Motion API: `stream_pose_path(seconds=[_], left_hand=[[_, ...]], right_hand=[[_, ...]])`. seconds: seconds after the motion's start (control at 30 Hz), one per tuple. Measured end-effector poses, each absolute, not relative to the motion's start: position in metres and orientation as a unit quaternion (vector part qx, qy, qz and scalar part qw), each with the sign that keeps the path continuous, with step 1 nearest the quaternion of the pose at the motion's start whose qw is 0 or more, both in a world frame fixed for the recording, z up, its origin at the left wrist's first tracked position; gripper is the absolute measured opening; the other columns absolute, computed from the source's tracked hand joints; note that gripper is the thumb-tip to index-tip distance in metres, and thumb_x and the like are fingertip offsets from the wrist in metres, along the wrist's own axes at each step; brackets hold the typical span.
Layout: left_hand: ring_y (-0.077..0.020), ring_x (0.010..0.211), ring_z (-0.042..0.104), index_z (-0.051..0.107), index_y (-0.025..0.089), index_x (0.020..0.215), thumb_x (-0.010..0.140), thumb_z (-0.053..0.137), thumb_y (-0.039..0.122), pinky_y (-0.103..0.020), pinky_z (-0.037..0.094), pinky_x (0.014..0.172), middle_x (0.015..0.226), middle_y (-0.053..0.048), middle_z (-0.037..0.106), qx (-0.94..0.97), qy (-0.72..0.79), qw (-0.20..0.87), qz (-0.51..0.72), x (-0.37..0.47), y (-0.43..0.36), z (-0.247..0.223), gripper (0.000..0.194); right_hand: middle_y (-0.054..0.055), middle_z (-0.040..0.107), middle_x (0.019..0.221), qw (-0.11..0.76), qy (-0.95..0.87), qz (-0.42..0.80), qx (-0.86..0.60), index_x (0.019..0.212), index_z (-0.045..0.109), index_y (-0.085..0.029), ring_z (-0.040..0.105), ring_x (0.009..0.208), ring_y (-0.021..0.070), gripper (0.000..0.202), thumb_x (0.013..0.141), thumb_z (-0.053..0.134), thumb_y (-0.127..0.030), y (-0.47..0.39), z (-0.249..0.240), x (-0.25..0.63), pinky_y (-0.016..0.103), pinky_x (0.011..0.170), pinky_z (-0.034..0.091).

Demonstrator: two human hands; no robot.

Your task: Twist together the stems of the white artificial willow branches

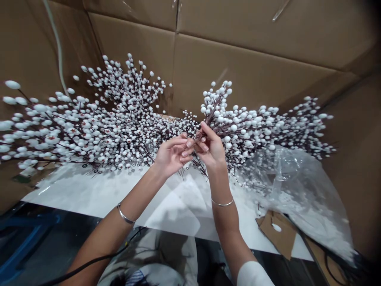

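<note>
Both hands meet over the middle of the white table. My right hand (212,147) is closed on the dark stems of a white berry spray (218,104), whose berries point up and away. My left hand (175,154) is beside it, fingers curled, its fingertips close to the stem ends; what they hold, if anything, is too small to make out. A large heap of white berry branches (89,131) lies behind and left of my hands. More berry branches (268,125) spread out on the right.
Cardboard walls (253,63) stand behind the white table (104,198). A clear plastic bag (309,186) lies at the right, near a cardboard piece (278,232). A blue frame (26,242) is at lower left, and a black cable (89,263) crosses by my left forearm.
</note>
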State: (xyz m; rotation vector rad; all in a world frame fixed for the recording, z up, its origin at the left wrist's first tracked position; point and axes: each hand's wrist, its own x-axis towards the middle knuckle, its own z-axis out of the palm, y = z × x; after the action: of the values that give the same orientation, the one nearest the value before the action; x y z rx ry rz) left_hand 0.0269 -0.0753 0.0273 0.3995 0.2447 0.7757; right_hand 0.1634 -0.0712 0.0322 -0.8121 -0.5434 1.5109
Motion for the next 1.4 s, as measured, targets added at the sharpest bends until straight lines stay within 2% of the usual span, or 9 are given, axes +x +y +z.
stream_pose_path(seconds=[0.13,0.27,0.37,0.57,0.8,0.97,1.07,1.23,1.4], left_hand=[[-0.006,0.046,0.042,0.051,0.017,0.08,0.069,0.057,0.008,-0.018,0.027,0.043,0.066,0.002,0.052,0.265,0.154,0.866,0.396,0.029,-0.083,0.034,0.016],[-0.0061,0.045,0.044,0.048,0.018,0.081,0.069,0.057,0.01,-0.019,0.029,0.045,0.068,0.001,0.055,0.314,0.163,0.834,0.424,0.028,-0.088,0.036,0.016],[-0.0067,0.047,0.046,0.048,0.018,0.081,0.071,0.057,0.012,-0.02,0.031,0.047,0.07,0.0,0.056,0.334,0.155,0.819,0.44,0.028,-0.091,0.036,0.015],[-0.0063,0.046,0.046,0.049,0.018,0.081,0.071,0.056,0.011,-0.019,0.032,0.046,0.068,0.0,0.056,0.304,0.155,0.831,0.439,0.03,-0.091,0.038,0.014],[-0.0072,0.049,0.044,0.052,0.018,0.082,0.073,0.055,0.017,-0.02,0.032,0.045,0.069,0.0,0.052,0.216,0.106,0.881,0.407,0.028,-0.086,0.036,0.009],[-0.0043,0.046,0.04,0.05,0.018,0.083,0.07,0.062,0.01,-0.016,0.025,0.04,0.068,0.003,0.052,0.229,0.171,0.869,0.405,0.031,-0.084,0.036,0.019],[-0.0027,0.045,0.04,0.05,0.017,0.081,0.072,0.066,0.008,-0.013,0.02,0.037,0.069,0.004,0.054,0.236,0.23,0.852,0.406,0.036,-0.086,0.036,0.022],[-0.001,0.042,0.038,0.051,0.014,0.08,0.078,0.065,0.012,-0.011,0.021,0.034,0.073,0.002,0.059,0.168,0.232,0.886,0.365,0.041,-0.086,0.03,0.014],[-0.0017,0.042,0.04,0.051,0.014,0.08,0.081,0.059,0.004,-0.009,0.021,0.033,0.068,0.001,0.057,0.158,0.228,0.882,0.382,0.037,-0.069,0.024,0.013]], right_hand=[[-0.009,0.045,0.047,0.648,-0.225,0.629,-0.365,0.063,0.051,-0.017,0.024,0.032,-0.0015,0.029,0.073,0.071,-0.035,-0.073,0.033,0.163,0.016,0.031,0.015],[-0.008,0.056,0.058,0.684,-0.218,0.592,-0.366,0.07,0.056,-0.019,0.032,0.037,-0.0018,0.021,0.069,0.073,-0.03,-0.077,0.036,0.163,0.015,0.031,0.017],[-0.008,0.058,0.061,0.689,-0.213,0.591,-0.361,0.071,0.057,-0.019,0.034,0.039,-0.0019,0.02,0.067,0.074,-0.028,-0.079,0.038,0.163,0.014,0.031,0.017],[-0.008,0.047,0.049,0.657,-0.231,0.62,-0.362,0.062,0.051,-0.017,0.023,0.033,-0.0009,0.029,0.074,0.069,-0.035,-0.08,0.04,0.168,0.018,0.032,0.015],[-0.011,0.036,0.044,0.608,-0.274,0.673,-0.318,0.061,0.046,-0.016,0.016,0.029,-0.0013,0.033,0.079,0.065,-0.037,-0.08,0.043,0.171,0.017,0.032,0.014],[-0.01,0.038,0.045,0.609,-0.266,0.686,-0.297,0.061,0.046,-0.016,0.017,0.029,-0.0015,0.032,0.078,0.066,-0.035,-0.079,0.04,0.168,0.016,0.031,0.013],[-0.009,0.041,0.046,0.634,-0.249,0.666,-0.304,0.062,0.051,-0.017,0.024,0.032,-0.0006,0.029,0.076,0.068,-0.036,-0.076,0.034,0.164,0.015,0.032,0.02],[-0.007,0.052,0.055,0.691,-0.174,0.615,-0.339,0.068,0.056,-0.019,0.039,0.042,0.0009,0.021,0.072,0.072,-0.032,-0.074,0.028,0.156,0.015,0.038,0.033],[-0.007,0.054,0.058,0.678,-0.179,0.629,-0.337,0.069,0.058,-0.018,0.042,0.046,0.0016,0.02,0.067,0.076,-0.028,-0.077,0.031,0.153,0.016,0.046,0.041]])
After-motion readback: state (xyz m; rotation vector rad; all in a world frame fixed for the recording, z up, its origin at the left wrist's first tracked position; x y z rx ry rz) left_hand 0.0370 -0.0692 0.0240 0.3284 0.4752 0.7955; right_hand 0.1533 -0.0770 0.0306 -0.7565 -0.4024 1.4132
